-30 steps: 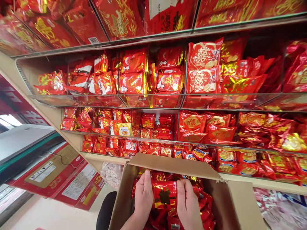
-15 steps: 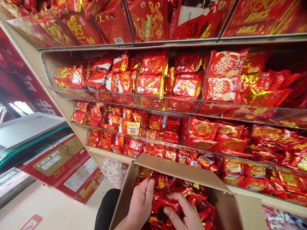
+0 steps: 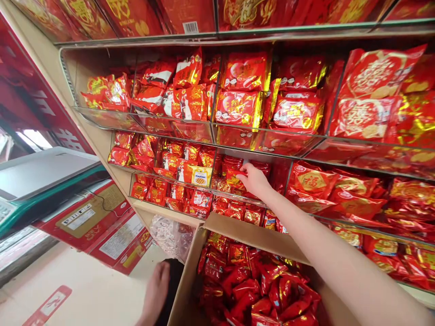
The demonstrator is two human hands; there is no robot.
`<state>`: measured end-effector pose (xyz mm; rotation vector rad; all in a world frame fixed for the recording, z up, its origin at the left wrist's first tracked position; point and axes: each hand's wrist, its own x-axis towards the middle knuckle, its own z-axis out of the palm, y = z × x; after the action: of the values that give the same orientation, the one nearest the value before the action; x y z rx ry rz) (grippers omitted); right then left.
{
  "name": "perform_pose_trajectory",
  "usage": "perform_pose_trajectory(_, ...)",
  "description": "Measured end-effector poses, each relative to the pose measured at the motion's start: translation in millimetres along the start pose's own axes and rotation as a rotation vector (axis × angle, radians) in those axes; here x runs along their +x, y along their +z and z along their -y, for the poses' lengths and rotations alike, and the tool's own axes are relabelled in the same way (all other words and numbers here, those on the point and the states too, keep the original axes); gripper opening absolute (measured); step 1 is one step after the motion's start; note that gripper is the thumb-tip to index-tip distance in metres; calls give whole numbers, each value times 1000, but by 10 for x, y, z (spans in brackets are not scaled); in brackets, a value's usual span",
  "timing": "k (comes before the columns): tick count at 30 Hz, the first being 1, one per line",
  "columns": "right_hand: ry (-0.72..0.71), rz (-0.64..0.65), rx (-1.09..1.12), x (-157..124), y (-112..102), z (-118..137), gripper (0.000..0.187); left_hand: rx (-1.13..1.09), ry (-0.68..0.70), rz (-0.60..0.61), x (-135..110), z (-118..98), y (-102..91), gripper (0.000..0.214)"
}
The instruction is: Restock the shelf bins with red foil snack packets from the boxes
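Currently, packet pinched by right hand, twelve o'clock from box; left hand apart, nine o'clock, grip unclear.

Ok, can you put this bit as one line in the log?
right hand: pinching red-and-gold packet at clear-fronted shelf | left hand: beside cardboard box | box: open, red packets inside

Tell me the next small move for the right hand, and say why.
Probably best to settle the red packet among the neighbouring packets, then let go: the right hand seems to pinch its edge, and the packet is already at the shelf, just above the clear shelf front.
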<state>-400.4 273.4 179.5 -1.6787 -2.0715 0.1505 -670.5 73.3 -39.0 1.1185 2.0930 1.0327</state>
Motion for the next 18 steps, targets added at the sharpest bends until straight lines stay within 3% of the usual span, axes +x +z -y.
perform_pose_trajectory(2, 6, 46, -89, 255, 197, 11, 21, 182, 23, 123, -91, 99, 85, 22)
perform_pose_trajectory(5, -13, 59, -142, 438, 393, 17, 24, 384, 26, 250, -133, 34, 123, 24)
perform_pose_trajectory(9, -43, 15, -240, 517, 478, 23, 21, 471, 13, 280, -35, -41, 123, 26)
perform_pose_trajectory(12, -66, -25, -297, 515, 458, 44, 23, 470, 1, 294, 35, 71, 179, 26)
perform_pose_trajectory(15, -112, -96, -262, 288, 316, 81, 25, 318, -11, 214, 77, 201, 213, 24)
perform_pose_trajectory(18, -252, -142, 42, -292, 8, 85, 16, 8, 51, 13, 75, 91, 43, 23)
